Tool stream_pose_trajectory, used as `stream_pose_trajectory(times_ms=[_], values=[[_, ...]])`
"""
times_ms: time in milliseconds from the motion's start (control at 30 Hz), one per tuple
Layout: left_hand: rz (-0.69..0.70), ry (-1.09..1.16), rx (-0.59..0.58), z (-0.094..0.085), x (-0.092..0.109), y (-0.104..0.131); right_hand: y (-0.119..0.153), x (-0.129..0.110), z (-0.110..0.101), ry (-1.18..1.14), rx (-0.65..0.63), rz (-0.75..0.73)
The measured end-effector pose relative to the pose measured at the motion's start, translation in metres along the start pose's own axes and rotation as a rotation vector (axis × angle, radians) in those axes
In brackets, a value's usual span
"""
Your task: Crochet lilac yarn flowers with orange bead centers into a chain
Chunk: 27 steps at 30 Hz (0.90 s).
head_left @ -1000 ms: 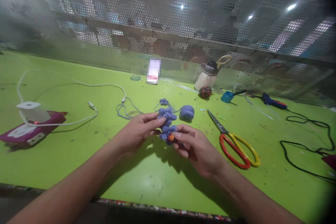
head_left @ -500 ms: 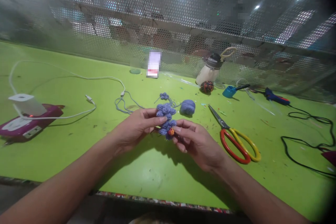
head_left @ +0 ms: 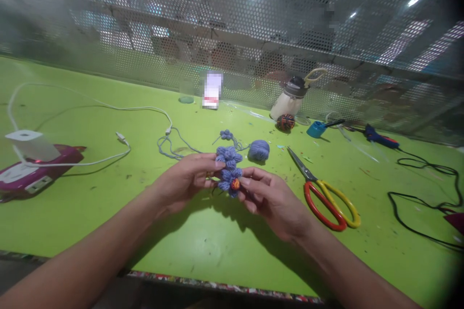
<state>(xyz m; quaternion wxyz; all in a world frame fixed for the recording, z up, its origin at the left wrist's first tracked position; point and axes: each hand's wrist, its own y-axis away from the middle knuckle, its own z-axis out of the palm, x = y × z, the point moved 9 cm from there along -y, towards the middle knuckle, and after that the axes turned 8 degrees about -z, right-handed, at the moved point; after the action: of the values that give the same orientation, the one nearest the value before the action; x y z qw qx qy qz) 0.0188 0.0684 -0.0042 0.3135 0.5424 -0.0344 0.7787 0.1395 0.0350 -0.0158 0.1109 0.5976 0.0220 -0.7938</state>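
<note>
Flowers of purple yarn (head_left: 229, 174) ran lengthwise away between two pinching grips: left hand (head_left: 185, 178) on their left edge, right hand (head_left: 271, 199) nearer the orange centre (head_left: 235, 184).

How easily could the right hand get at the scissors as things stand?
Probably yes: the scissors lie just to the right of the right hand, uncovered, with nothing seen between, though that hand is busy at the lower purple yarn flower and may need to let go.

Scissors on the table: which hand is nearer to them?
Right. The right hand is just left of the scissors; the left hand is farther off, at the left side of the purple flowers.
</note>
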Motion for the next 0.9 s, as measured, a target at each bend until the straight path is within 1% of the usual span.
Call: stream_pose_trajectory(times_ms=[100,300,500,733,900], values=[[0.015,-0.029,-0.01,0.0016,-0.0005,-0.0009,0.0002,0.0008,0.0008,0.001,-0.009,0.002],[-0.008,-0.04,0.036,-0.0011,-0.0055,-0.0051,0.0002,0.0002,0.0028,0.006,-0.023,0.0],[-0.009,-0.049,0.003,-0.0013,-0.0057,-0.0044,-0.0018,0.0008,0.0002,0.01,-0.011,-0.002],[-0.012,-0.058,0.002,-0.0006,-0.0068,-0.0042,-0.0036,0.0011,0.0008,0.022,-0.016,-0.023],[0.009,-0.033,0.016,-0.0028,-0.0041,-0.0038,-0.003,0.0025,0.0009,0.02,-0.012,-0.006]])
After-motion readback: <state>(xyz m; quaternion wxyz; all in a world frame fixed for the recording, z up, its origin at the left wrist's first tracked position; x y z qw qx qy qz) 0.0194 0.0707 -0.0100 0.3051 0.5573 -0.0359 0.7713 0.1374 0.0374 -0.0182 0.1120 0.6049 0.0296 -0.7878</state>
